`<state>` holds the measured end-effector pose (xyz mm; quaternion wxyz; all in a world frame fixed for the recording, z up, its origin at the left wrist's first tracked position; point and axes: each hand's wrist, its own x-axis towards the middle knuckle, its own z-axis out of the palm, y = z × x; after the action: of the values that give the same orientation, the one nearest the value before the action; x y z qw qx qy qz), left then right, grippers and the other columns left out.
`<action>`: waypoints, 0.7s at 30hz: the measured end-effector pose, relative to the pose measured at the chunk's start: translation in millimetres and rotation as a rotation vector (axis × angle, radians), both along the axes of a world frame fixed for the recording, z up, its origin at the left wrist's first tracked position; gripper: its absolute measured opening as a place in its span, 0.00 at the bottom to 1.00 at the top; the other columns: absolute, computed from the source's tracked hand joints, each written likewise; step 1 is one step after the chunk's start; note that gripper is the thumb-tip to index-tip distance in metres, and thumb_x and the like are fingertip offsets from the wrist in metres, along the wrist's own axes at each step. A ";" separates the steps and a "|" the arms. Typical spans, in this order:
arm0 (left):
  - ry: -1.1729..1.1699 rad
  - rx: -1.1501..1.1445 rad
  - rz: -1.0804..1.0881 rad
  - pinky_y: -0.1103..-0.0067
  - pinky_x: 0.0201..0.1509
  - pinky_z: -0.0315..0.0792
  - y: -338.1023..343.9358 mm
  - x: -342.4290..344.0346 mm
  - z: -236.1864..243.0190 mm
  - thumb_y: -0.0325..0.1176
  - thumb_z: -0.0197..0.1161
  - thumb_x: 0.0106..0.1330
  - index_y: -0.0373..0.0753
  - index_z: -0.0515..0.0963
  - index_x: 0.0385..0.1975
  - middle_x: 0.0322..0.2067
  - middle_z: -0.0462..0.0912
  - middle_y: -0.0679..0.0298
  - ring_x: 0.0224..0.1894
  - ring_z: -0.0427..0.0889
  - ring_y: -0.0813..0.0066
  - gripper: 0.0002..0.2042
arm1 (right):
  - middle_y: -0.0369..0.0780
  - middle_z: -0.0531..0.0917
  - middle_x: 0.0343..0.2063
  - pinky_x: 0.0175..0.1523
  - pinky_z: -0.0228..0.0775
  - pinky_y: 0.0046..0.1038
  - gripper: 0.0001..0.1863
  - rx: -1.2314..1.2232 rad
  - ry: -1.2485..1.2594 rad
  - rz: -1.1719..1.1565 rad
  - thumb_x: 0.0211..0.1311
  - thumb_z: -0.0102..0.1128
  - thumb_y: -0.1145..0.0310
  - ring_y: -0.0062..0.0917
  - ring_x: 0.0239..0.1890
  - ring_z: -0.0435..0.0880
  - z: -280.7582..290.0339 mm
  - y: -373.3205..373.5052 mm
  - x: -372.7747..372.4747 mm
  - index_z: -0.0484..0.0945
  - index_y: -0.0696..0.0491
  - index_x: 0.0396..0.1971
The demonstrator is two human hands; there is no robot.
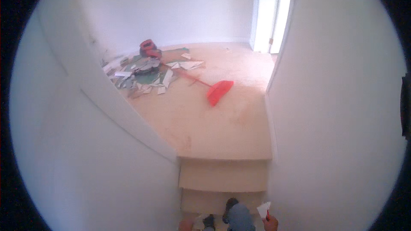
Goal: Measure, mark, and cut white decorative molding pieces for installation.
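At the lower edge, my right hand (271, 223) is closed around the red handle of a putty knife (263, 209). Its pale, flared blade points upward, close to the right wall. My left hand (185, 225) shows only in part at the bottom, left of my legs. Its fingers are blurred, and I cannot make out whether it holds anything. Between the hands, my blue trouser leg (240, 218) and dark shoes (231, 203) are on the stairs.
Carpeted steps (223, 175) rise between white walls to a beige floor (214, 128). A red wide-headed, long-handled tool (219, 92) lies there. Behind it is a debris pile (165, 77) with a red and black machine (150, 49). A white doorway (265, 17) stands at the far right.
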<state>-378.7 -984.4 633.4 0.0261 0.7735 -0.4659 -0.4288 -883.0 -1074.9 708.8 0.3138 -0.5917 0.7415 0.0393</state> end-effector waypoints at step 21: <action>-0.126 -0.419 0.311 0.59 0.51 0.69 -250.6 -44.4 348.2 0.31 0.58 0.62 0.37 0.81 0.44 0.39 0.81 0.49 0.45 0.78 0.46 0.12 | 0.45 0.81 0.23 0.38 0.71 0.37 0.12 -0.123 -0.285 0.145 0.47 0.68 0.65 0.35 0.29 0.82 155.2 -364.8 84.7 0.80 0.57 0.27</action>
<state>-423.1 -1235.0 981.6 0.2223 0.8387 -0.4206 -0.2650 -798.3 -1439.7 864.0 0.3752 -0.6613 0.6460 -0.0677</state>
